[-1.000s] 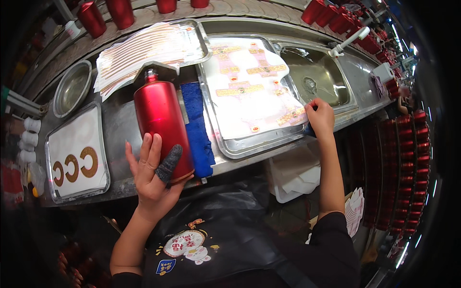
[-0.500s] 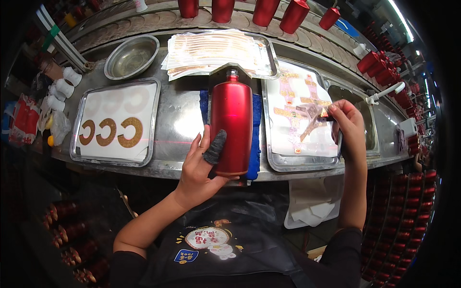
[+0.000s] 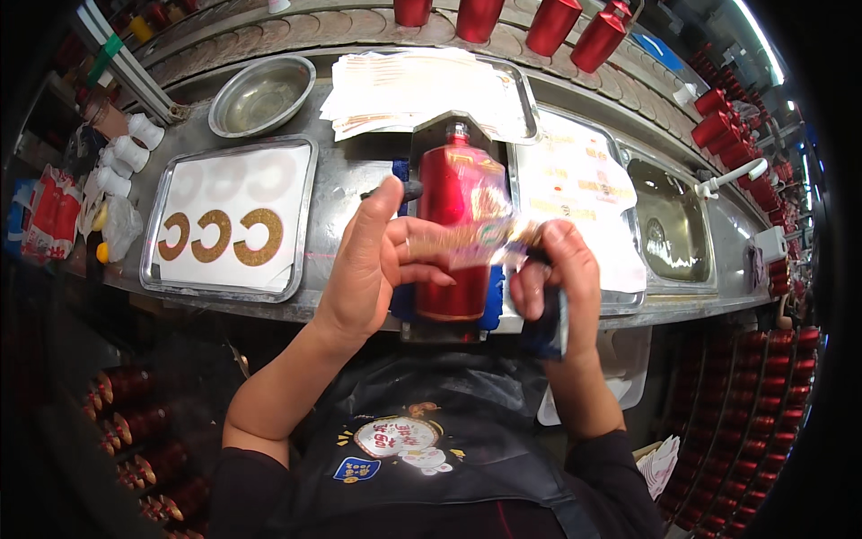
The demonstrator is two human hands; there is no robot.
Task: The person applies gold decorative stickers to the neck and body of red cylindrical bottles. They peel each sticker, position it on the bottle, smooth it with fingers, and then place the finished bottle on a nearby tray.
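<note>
A red metallic bottle [image 3: 456, 301] rests in a dark cradle over a blue cloth [image 3: 493, 301], straight in front of me. Above it my right hand [image 3: 567, 269] pinches a clear decal film [image 3: 471, 241] with gold print, blurred by motion. The same hand also holds a dark, flat tool [image 3: 544, 328] whose kind I cannot make out. My left hand [image 3: 364, 256] has its thumb raised and fingers apart at the film's left end; whether they touch it is unclear. A dark finger cot [image 3: 409, 190] shows at that hand.
On the left a tray [image 3: 301, 225] bears gold C-shaped decals. Printed sheets [image 3: 395, 90] lie behind the bottle, near a metal bowl [image 3: 260, 99]. To the right are a decal tray [image 3: 628, 304] and a sink [image 3: 669, 234]. Red bottles [image 3: 554, 25] stand on a conveyor.
My right hand has brought the film from the right tray to above the bottle. My left hand has left the bottle's side and risen to the film. Bottles on the conveyor have shifted right in view.
</note>
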